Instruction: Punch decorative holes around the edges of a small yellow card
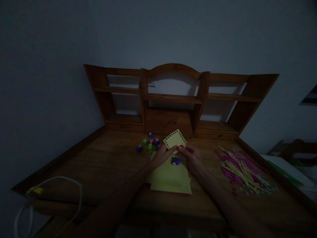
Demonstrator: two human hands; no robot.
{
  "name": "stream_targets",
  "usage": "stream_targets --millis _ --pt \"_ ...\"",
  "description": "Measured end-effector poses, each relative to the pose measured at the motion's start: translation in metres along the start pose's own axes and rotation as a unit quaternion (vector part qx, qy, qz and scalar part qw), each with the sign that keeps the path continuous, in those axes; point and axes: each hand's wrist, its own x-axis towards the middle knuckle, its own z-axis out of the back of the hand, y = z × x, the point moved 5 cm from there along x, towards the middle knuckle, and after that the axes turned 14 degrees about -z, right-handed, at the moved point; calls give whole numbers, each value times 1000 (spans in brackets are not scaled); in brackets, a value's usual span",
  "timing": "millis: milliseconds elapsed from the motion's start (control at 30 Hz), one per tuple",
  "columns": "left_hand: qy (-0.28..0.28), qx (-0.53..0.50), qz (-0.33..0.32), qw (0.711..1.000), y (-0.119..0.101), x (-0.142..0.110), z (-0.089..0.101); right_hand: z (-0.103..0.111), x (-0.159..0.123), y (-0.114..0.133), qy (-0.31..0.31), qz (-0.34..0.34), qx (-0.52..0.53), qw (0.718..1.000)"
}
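Observation:
A small yellow paper card [175, 140] with a row of punched holes along its edges is raised above the desk. My left hand [163, 154] is closed on its lower edge, fingers partly hidden. At the card's right corner my right hand [193, 156] pinches a small red craft punch [181, 147], which touches or nearly touches the paper. Just below the hands, a purple craft punch [176, 161] lies on a stack of yellow paper sheets [168, 177], with a red edge showing underneath.
Several purple, green and red punches [150, 146] sit left of the card. At right lies a pile of yellow and pink paper strips [244, 168] with small scraps. A wooden shelf unit [170, 96] stands along the desk's back. A white cable [80, 195] loops at the left front.

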Motion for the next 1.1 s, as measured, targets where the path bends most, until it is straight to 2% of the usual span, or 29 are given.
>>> stream_targets --millis 233,433,833,967,1100 --pt "-34 43 -15 998 4 1 5 4 4 -2 -49 -1 -30 998" --pt "-38 91 -6 995 7 -1 10 2 4 0 -41 11 -54 998" --pt "-54 90 1 994 6 -2 9 -3 0 7 -24 26 -32 999" --pt "-52 83 -14 995 1 -2 8 -2 2 6 -12 9 -11 1000" --pt "-55 87 5 995 -2 -3 10 -4 1 4 18 -52 49 997"
